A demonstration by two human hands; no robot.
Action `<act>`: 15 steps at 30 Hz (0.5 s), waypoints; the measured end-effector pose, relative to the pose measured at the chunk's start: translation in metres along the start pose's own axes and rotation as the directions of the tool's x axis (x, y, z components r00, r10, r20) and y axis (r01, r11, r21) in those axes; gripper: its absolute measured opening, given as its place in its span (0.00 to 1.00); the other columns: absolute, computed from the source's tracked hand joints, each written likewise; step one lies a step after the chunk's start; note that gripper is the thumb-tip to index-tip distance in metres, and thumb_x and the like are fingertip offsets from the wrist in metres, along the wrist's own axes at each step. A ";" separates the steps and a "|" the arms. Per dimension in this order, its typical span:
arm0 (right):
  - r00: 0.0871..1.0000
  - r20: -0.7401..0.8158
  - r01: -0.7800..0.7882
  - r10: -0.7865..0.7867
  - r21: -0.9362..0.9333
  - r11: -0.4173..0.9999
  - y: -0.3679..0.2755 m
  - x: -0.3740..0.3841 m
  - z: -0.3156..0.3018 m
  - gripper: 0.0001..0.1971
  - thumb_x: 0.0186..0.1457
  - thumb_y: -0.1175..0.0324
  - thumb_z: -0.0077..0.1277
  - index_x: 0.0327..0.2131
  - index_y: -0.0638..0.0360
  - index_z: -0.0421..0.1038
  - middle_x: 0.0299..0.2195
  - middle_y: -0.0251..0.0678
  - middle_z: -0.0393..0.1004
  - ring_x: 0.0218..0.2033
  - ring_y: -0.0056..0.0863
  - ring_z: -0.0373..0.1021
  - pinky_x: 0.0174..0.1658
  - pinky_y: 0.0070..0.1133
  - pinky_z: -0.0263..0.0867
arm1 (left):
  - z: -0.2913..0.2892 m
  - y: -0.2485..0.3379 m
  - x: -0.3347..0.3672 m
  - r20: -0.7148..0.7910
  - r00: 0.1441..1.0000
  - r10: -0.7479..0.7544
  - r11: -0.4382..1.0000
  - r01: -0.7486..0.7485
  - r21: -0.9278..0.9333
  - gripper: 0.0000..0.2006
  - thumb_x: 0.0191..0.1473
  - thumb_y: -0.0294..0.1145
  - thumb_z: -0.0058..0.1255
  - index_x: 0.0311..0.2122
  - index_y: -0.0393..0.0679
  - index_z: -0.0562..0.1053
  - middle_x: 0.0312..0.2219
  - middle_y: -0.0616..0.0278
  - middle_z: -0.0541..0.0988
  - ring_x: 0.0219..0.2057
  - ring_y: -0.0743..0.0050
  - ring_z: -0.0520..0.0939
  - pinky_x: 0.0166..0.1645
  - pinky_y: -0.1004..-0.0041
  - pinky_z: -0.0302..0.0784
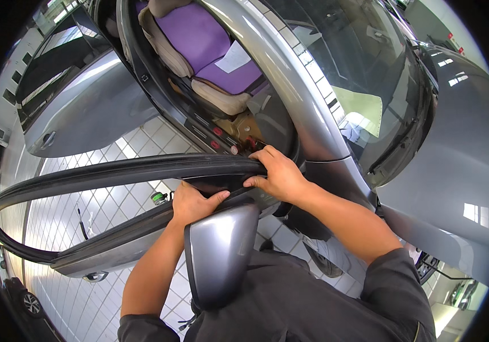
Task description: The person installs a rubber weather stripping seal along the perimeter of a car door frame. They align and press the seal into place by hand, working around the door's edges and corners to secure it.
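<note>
The left hand (192, 204) is partly hidden behind the grey side mirror (220, 253), its grip closed on the open car door's frame (113, 171). The right hand (278, 174) clasps the black, curved frame's front corner, beside the windscreen pillar (290, 85).

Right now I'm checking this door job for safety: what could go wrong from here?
Both hands sit at the front corner of the open door's window frame. The right hand grips over the black frame edge and could get pinched if the door swings toward the car body. The left hand presses just above the side mirror, so a slip might knock it.
</note>
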State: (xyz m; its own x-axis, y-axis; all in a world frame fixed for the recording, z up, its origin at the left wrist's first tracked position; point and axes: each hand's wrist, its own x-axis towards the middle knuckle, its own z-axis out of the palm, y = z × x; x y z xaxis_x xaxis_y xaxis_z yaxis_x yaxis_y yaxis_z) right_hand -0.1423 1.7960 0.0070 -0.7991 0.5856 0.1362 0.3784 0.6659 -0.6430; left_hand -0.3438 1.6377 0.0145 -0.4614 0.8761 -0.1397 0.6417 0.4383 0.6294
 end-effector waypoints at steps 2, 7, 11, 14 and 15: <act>0.998 0.036 -0.043 0.043 0.001 0.999 0.001 -0.002 -0.001 0.33 0.48 0.52 0.67 0.53 0.61 0.71 0.45 0.43 0.71 0.50 0.46 0.70 0.52 0.36 0.68 | 0.010 -0.010 0.001 0.010 0.999 0.053 0.999 -0.053 0.008 0.14 0.44 0.53 0.70 0.31 0.56 0.87 0.34 0.62 0.86 0.43 0.55 0.85 0.48 0.62 0.79; 0.992 -0.125 0.039 -0.036 0.023 0.999 0.001 -0.008 0.012 0.29 0.48 0.56 0.68 0.50 0.60 0.71 0.44 0.43 0.71 0.49 0.47 0.70 0.51 0.36 0.68 | 0.019 -0.015 0.000 -0.096 0.995 0.010 0.993 -0.021 -0.119 0.21 0.43 0.40 0.74 0.38 0.36 0.82 0.32 0.53 0.87 0.36 0.60 0.88 0.45 0.65 0.80; 0.980 -0.199 0.028 -0.010 0.091 0.995 -0.007 -0.016 0.023 0.30 0.49 0.60 0.68 0.54 0.58 0.69 0.45 0.44 0.71 0.49 0.46 0.70 0.53 0.34 0.67 | 0.011 -0.026 0.002 -0.090 0.995 0.034 0.985 -0.048 -0.164 0.31 0.42 0.38 0.75 0.48 0.31 0.76 0.39 0.47 0.85 0.43 0.56 0.87 0.48 0.64 0.81; 0.984 -0.156 0.113 -0.090 0.148 0.982 0.008 -0.018 0.013 0.30 0.49 0.61 0.68 0.54 0.59 0.70 0.48 0.45 0.72 0.52 0.46 0.69 0.56 0.34 0.67 | -0.003 -0.032 0.002 -0.051 0.998 0.047 0.998 -0.048 -0.029 0.38 0.40 0.45 0.76 0.53 0.32 0.73 0.49 0.42 0.80 0.50 0.47 0.82 0.52 0.57 0.79; 0.988 -0.132 0.094 -0.075 0.150 0.984 0.010 -0.019 0.011 0.30 0.48 0.60 0.68 0.53 0.60 0.71 0.47 0.46 0.73 0.52 0.46 0.70 0.56 0.34 0.67 | -0.003 -0.032 -0.002 -0.065 0.992 0.107 0.990 -0.100 0.097 0.40 0.41 0.51 0.74 0.54 0.32 0.72 0.49 0.40 0.79 0.52 0.43 0.80 0.55 0.57 0.76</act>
State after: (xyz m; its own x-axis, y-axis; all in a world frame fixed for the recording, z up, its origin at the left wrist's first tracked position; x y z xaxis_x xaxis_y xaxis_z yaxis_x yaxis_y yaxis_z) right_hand -0.1287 1.7865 -0.0098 -0.7561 0.5904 0.2825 0.2272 0.6415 -0.7328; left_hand -0.3650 1.6217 -0.0034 -0.4292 0.9029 -0.0218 0.7410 0.3658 0.5631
